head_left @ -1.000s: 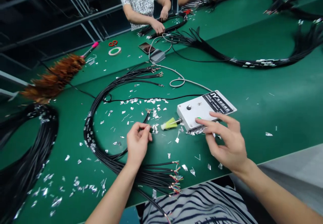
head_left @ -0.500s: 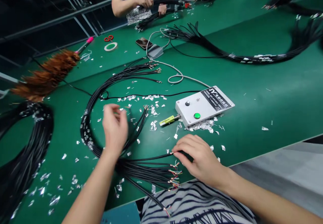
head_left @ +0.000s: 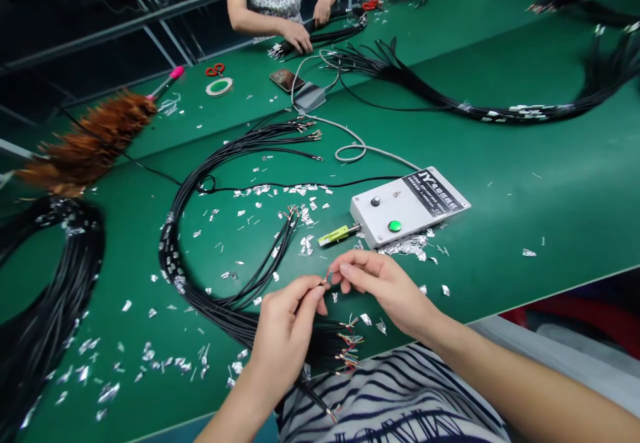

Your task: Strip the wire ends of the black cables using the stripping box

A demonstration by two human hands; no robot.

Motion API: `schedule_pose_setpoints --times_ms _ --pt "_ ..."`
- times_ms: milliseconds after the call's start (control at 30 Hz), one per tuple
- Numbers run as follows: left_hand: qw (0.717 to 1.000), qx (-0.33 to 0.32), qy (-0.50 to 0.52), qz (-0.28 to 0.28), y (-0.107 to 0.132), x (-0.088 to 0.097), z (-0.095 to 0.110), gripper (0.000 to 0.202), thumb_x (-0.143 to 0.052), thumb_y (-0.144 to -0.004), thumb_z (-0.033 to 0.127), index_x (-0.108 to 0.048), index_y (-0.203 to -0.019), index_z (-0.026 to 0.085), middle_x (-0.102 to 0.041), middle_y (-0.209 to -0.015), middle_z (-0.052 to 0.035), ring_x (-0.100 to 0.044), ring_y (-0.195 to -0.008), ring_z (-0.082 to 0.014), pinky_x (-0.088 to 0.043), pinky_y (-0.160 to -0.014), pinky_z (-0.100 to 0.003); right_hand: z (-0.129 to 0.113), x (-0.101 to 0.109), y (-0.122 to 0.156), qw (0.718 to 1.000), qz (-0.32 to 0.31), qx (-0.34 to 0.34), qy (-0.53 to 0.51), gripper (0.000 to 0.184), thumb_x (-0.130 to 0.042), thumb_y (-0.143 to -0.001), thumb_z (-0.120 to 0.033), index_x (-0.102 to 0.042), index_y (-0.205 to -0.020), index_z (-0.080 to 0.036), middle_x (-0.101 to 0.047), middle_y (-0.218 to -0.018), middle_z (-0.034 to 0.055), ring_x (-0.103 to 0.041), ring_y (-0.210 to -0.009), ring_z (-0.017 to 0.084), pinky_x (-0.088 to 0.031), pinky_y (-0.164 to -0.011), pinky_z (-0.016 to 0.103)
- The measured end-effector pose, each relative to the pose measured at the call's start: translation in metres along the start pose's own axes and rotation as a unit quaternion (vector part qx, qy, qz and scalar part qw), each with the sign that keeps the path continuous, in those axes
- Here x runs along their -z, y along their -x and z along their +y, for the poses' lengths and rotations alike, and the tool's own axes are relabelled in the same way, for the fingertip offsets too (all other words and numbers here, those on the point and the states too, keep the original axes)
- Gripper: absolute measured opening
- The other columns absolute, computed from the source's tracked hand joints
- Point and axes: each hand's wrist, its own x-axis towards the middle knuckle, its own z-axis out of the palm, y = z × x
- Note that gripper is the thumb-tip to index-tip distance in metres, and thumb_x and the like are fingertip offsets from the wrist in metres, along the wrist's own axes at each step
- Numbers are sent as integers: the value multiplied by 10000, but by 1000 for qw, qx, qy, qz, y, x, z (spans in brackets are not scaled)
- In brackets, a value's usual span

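Note:
My left hand pinches the end of one black cable, close above the bundle. Touching the thin coloured wires that stick out of that end are the fingertips of my right hand, closed in a pinch. The rest of the black cable bundle curves round to the left on the green table. Stripped ends with coloured wires fan out below my hands. Just beyond them lies a grey box with a green button, a knob and a yellow-green clip on its shaft.
Foil scraps litter the green table. More cable bundles lie at left and at the back right. A brown feather duster, tape roll, red-handled scissors and phone are farther back. Co-workers' hands handle cables opposite.
My left hand has come down and right to the cable end, meeting my right hand. Coloured wires now show between my fingers. Across the table, a co-worker's hands have lowered their cable bundle.

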Motion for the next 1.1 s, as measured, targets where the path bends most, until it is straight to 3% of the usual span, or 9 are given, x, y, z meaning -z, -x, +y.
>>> schedule_pose_setpoints --times_ms 233,433,633,833,1000,1100 --pt "999 -32 -32 12 1 -3 3 223 -511 -933 244 -664 -781 184 -594 -594 13 -519 -514 -103 -407 -505 -197 -1 -5 -7 998 -19 -49 -44 275 -712 -784 -451 -683 -784 -178 -638 -703 -9 -490 -611 96 -327 -576 239" --pt "997 -49 -51 35 0 -5 5 175 -554 -891 214 -664 -757 188 -606 -579 16 -548 -519 -112 -420 -499 -196 0 -5 -7 997 -17 -50 -63 286 -777 -723 -451 -678 -749 -184 -597 -664 -27 -490 -612 102 -374 -608 248" --pt "999 7 19 40 0 -8 0 209 -552 -906 281 -668 -767 177 -592 -572 6 -482 -462 -98 -393 -447 -197 12 -11 -1 992 14 -67 -107 322 -844 -652 -444 -689 -783 -194 -623 -695 -26 -507 -617 99 -427 -633 249" --pt "998 26 39 38 0 -9 -2 203 -567 -899 303 -666 -774 177 -601 -581 2 -473 -457 -94 -384 -431 -191 12 -10 0 994 15 -34 -99 306 -749 -760 -481 -716 -836 -186 -640 -695 -8 -521 -618 107 -417 -615 250" --pt "998 8 23 51 1 -9 0 177 -578 -888 260 -653 -749 181 -612 -583 11 -505 -469 -95 -409 -447 -188 9 -16 -2 995 27 -36 -90 299 -827 -667 -440 -682 -754 -193 -628 -681 -24 -519 -614 105 -430 -636 261" --pt "996 -31 0 89 3 -12 -1 164 -599 -874 215 -645 -719 189 -641 -607 10 -560 -511 -109 -450 -492 -197 9 -20 -1 994 40 -41 -97 276 -830 -654 -411 -677 -740 -198 -602 -638 -37 -503 -587 108 -418 -621 271"
